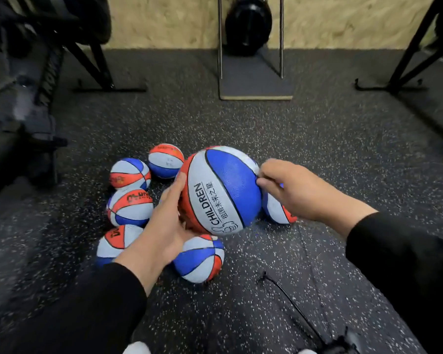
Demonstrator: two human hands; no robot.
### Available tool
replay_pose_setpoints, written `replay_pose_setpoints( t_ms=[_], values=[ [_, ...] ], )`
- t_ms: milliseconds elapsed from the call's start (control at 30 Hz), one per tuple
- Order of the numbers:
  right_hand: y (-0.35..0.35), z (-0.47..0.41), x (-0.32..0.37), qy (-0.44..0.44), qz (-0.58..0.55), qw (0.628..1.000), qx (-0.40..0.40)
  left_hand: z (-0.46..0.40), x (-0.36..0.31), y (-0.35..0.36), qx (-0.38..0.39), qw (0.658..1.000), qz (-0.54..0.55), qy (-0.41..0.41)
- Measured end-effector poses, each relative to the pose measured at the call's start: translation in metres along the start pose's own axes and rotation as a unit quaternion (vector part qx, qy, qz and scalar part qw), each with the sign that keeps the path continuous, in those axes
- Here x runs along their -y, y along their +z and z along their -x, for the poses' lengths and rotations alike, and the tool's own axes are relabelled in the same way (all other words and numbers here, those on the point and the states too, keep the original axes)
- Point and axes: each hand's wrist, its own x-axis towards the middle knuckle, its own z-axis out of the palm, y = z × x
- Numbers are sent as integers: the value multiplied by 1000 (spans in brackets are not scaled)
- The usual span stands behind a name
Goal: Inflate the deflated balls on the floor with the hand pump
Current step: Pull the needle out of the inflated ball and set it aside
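A large red, white and blue ball (223, 190) printed "CHILDREN" is lifted above a cluster of smaller balls. My left hand (164, 226) grips its left underside, thumb up along the red panel. My right hand (292, 187) is at the ball's right edge, with curled fingers and thumb pinching at the blue panel. Whatever lies under those fingertips is hidden. Several small, softer-looking balls lie on the floor: one at the back (165, 160), two at the left (129, 173) (129, 206), one under my left wrist (113, 242), one in front (200, 259) and one behind my right hand (276, 212). No pump is visible.
The floor is black speckled rubber (317, 139). Black gym-machine frames stand at the left (49, 72) and right (407, 60). A weight plate on a metal stand (251, 72) is straight ahead by the wall. A thin black cord (297, 307) lies near my knees.
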Motion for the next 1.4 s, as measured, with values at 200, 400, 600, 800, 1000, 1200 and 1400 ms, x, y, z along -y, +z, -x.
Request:
replay_pose_setpoints(
  t_ms=[200,400,600,800,1000,1200,1400],
  values=[
    [-5,-10,107,69,-123,971,-192,77,-75,-12,-17,983,21,181],
    [5,6,151,49,-250,947,-194,106,-93,-40,11,991,52,121],
    [8,2,148,31,-175,971,-162,107,-92,-51,-1,992,41,123],
    [17,-12,136,29,-145,972,-183,98,-92,-47,-18,981,37,190],
    [15,-21,127,41,-222,952,-206,85,-93,-37,-26,972,52,228],
    [22,-15,120,67,-175,949,-252,80,-85,-25,-24,975,47,214],
    [9,-10,109,87,-84,981,-149,76,-84,-33,-12,987,9,162]
  ],
)
